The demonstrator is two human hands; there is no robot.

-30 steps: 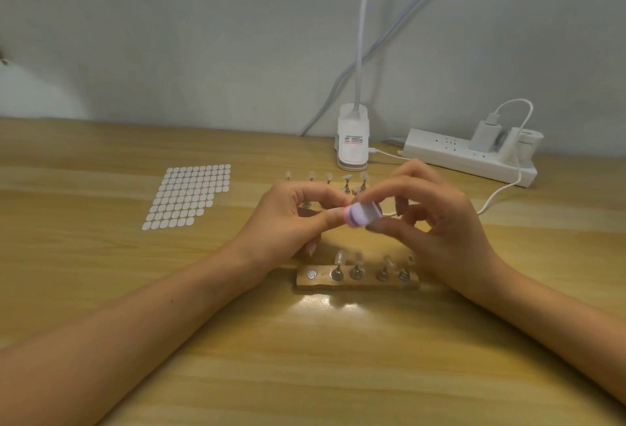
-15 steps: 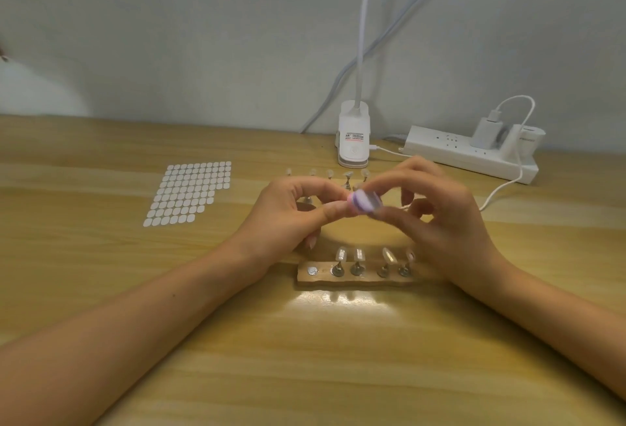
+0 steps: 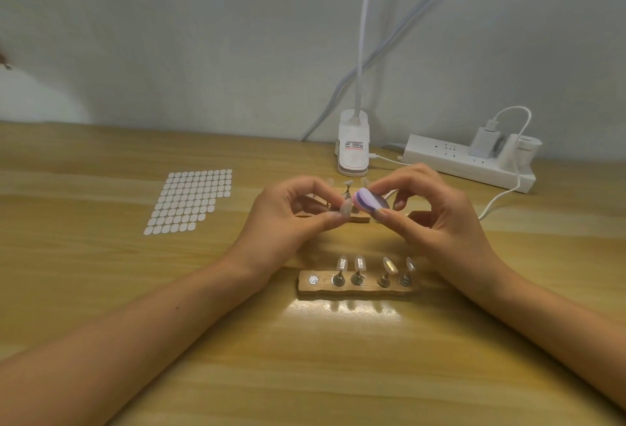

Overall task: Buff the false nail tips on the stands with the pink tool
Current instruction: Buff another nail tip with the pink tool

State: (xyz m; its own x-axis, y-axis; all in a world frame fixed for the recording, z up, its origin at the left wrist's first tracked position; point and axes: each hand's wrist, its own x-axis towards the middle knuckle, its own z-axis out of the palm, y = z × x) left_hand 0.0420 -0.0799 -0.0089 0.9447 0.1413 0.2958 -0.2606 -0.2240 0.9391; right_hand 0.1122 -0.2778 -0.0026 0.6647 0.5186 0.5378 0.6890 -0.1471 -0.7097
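Note:
My left hand (image 3: 288,219) pinches a clear false nail tip (image 3: 346,210) between thumb and fingers, raised above the table. My right hand (image 3: 437,219) grips the small round pink-and-purple buffing tool (image 3: 367,203), whose edge touches that tip. Below the hands lies the near wooden stand (image 3: 355,291) with several clear tips on metal holders and one bare magnet at its left end. A second wooden stand (image 3: 359,220) with more tips sits behind, mostly hidden by my hands.
A sheet of white adhesive dots (image 3: 193,200) lies to the left. At the back stand a white clip lamp base (image 3: 352,149) and a white power strip (image 3: 471,163) with a charger and a cable trailing toward my right hand.
Both hands have risen slightly away from the near stand, and its tips are now fully in view. The buffer has shifted against the held tip.

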